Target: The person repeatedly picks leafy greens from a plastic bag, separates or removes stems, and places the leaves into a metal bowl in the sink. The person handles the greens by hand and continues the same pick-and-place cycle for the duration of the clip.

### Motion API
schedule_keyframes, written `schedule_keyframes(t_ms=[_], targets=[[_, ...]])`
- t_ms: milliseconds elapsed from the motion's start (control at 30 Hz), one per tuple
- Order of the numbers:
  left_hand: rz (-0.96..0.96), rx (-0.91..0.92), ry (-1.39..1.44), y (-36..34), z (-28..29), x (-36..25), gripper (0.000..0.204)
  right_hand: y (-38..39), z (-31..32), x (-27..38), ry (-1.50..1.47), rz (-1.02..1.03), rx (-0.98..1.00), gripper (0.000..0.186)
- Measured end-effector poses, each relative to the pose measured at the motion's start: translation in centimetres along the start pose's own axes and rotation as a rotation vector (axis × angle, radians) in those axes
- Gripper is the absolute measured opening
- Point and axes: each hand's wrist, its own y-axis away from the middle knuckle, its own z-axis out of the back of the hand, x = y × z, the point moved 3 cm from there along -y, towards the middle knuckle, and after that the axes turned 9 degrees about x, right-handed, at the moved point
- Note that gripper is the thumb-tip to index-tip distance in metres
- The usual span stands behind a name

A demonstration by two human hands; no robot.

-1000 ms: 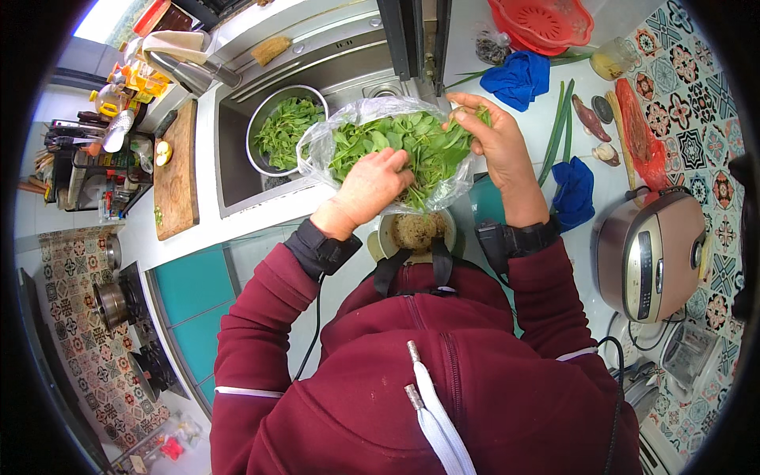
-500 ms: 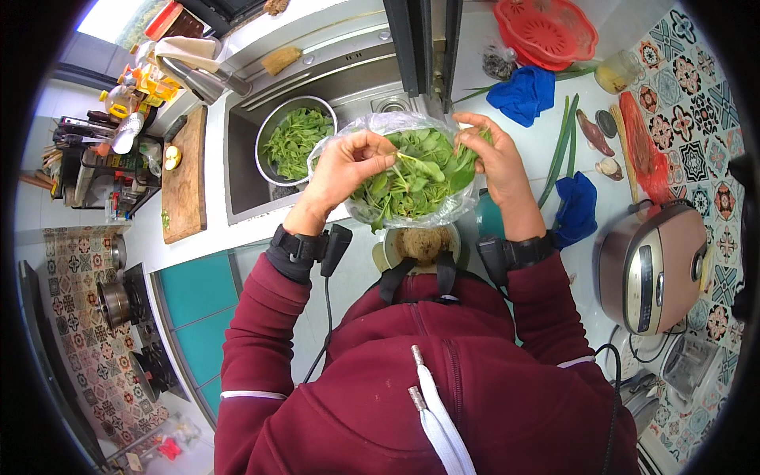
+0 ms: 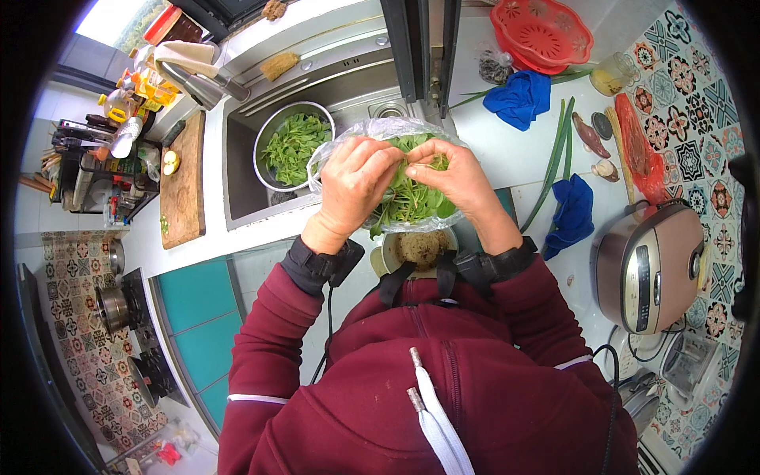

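Observation:
Over a clear plastic bag (image 3: 317, 165) full of leafy greens (image 3: 416, 202), my two hands meet with their fingertips close together. My left hand (image 3: 352, 186) is closed, fingers curled round a sprig whose leaf pokes out by the fingertips. My right hand (image 3: 463, 186) pinches the same sprig between thumb and forefinger, though the fingers cover most of it. Left of the bag, a round metal bowl (image 3: 260, 158) of picked green leaves (image 3: 297, 149) stands in the sink. Below the bag, a container (image 3: 388, 252) with a brownish mass inside shows in part.
A wooden cutting board (image 3: 184, 186) with a cut fruit piece lies left of the sink (image 3: 241, 138). To the right are blue cloths (image 3: 571, 210), green onion stalks (image 3: 558, 150), red baskets (image 3: 542, 36) and a rice cooker (image 3: 653, 269). A dark upright frame (image 3: 408, 51) rises behind the bag.
My right hand has moved left to meet my left hand, which has turned and shifted slightly right. The sprig held up before is now mostly hidden by the fingers.

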Motion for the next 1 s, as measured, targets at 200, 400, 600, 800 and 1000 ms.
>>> schedule_keyframes(t_ms=[200, 400, 600, 800, 1000], targets=[[0.040, 0.097, 0.173, 1.4, -0.2, -1.4, 0.016, 0.3, 0.4, 0.3, 0.134, 0.150, -0.142, 0.014], [0.498, 0.172, 0.574, 2.2, -0.2, 0.0, 0.013, 0.8, 0.4, 1.1, 0.198, 0.205, -0.157, 0.013], [0.565, 0.250, 0.587, 0.1, -0.1, 1.2, 0.018, 0.9, 0.0, 1.3, 0.292, 0.223, -0.137, 0.014], [0.683, 0.295, 0.652, -0.4, -0.8, 1.2, 0.014, 1.2, 0.5, 1.5, 0.313, 0.274, -0.139, 0.023], [0.619, 0.257, 0.835, -0.4, -2.3, 1.8, 0.014, 0.6, 0.0, 1.4, 0.247, 0.214, -0.071, 0.034]])
